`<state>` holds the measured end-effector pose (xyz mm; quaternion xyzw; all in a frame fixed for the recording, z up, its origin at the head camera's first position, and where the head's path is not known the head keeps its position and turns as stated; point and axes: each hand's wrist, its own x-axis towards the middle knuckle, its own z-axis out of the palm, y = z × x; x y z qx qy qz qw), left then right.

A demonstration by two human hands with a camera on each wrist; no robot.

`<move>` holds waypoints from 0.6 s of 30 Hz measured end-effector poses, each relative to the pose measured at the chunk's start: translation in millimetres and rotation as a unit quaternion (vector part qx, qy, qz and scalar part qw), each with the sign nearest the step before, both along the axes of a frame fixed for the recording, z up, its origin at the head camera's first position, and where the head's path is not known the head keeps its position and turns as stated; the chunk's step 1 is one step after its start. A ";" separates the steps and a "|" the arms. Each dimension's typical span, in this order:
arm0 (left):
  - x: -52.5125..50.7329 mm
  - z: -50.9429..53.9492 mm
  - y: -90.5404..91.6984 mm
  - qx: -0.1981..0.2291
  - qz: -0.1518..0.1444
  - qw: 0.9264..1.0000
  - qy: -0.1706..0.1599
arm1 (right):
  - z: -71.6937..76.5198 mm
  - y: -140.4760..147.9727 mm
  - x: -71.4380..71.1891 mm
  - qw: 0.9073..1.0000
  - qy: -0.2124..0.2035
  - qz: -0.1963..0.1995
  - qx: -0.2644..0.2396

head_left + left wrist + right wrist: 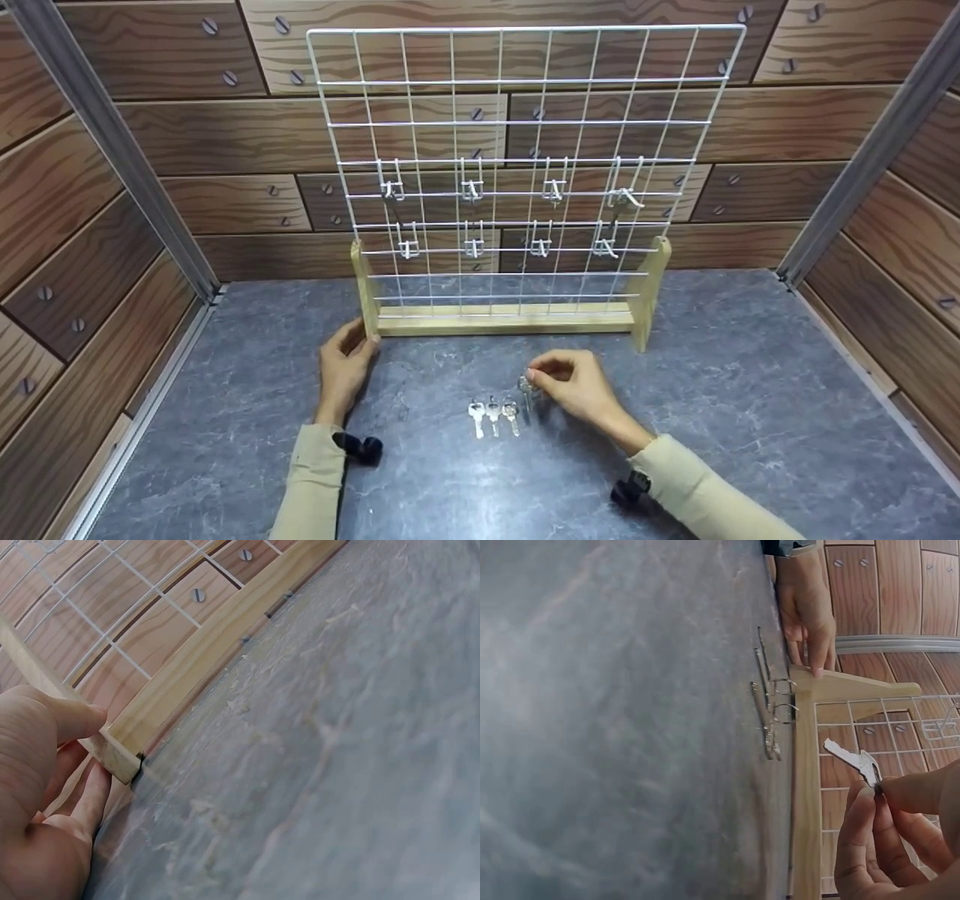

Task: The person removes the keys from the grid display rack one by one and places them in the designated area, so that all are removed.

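My right hand (577,384) pinches one key (526,385) between thumb and fingertips, just above the table; the right wrist view shows this key (853,759) with its blade pointing away from the fingers. To its left, three keys (493,417) with rings lie in a row on the table. My left hand (346,367) grips the lower left end of the wooden stand (502,327), its thumb in front of the side foot (116,757). The stand holds upright a white wire grid (501,121) with two rows of metal hooks (472,189).
A grey marbled table top (420,480) lies under everything. Wood-patterned walls (225,135) stand behind and at both sides, with metal corner posts (855,150) between them. The stand's right foot (646,300) is beyond my right hand.
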<state>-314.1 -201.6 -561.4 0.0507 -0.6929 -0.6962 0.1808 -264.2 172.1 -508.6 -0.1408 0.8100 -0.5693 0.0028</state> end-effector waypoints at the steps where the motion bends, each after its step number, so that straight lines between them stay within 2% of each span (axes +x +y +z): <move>1: 0.1 0.1 0.0 0.000 0.000 1.000 0.002 | -1.8 -0.1 0.2 1.000 -0.003 0.001 -0.002; 10: 1.5 2.1 0.8 -0.021 0.000 1.000 -0.010 | -11.3 0.5 3.8 0.999 -0.038 0.016 0.015; 18: -0.6 0.9 -0.6 -0.017 -0.001 1.000 -0.016 | -13.7 1.2 3.0 0.998 -0.055 0.023 0.035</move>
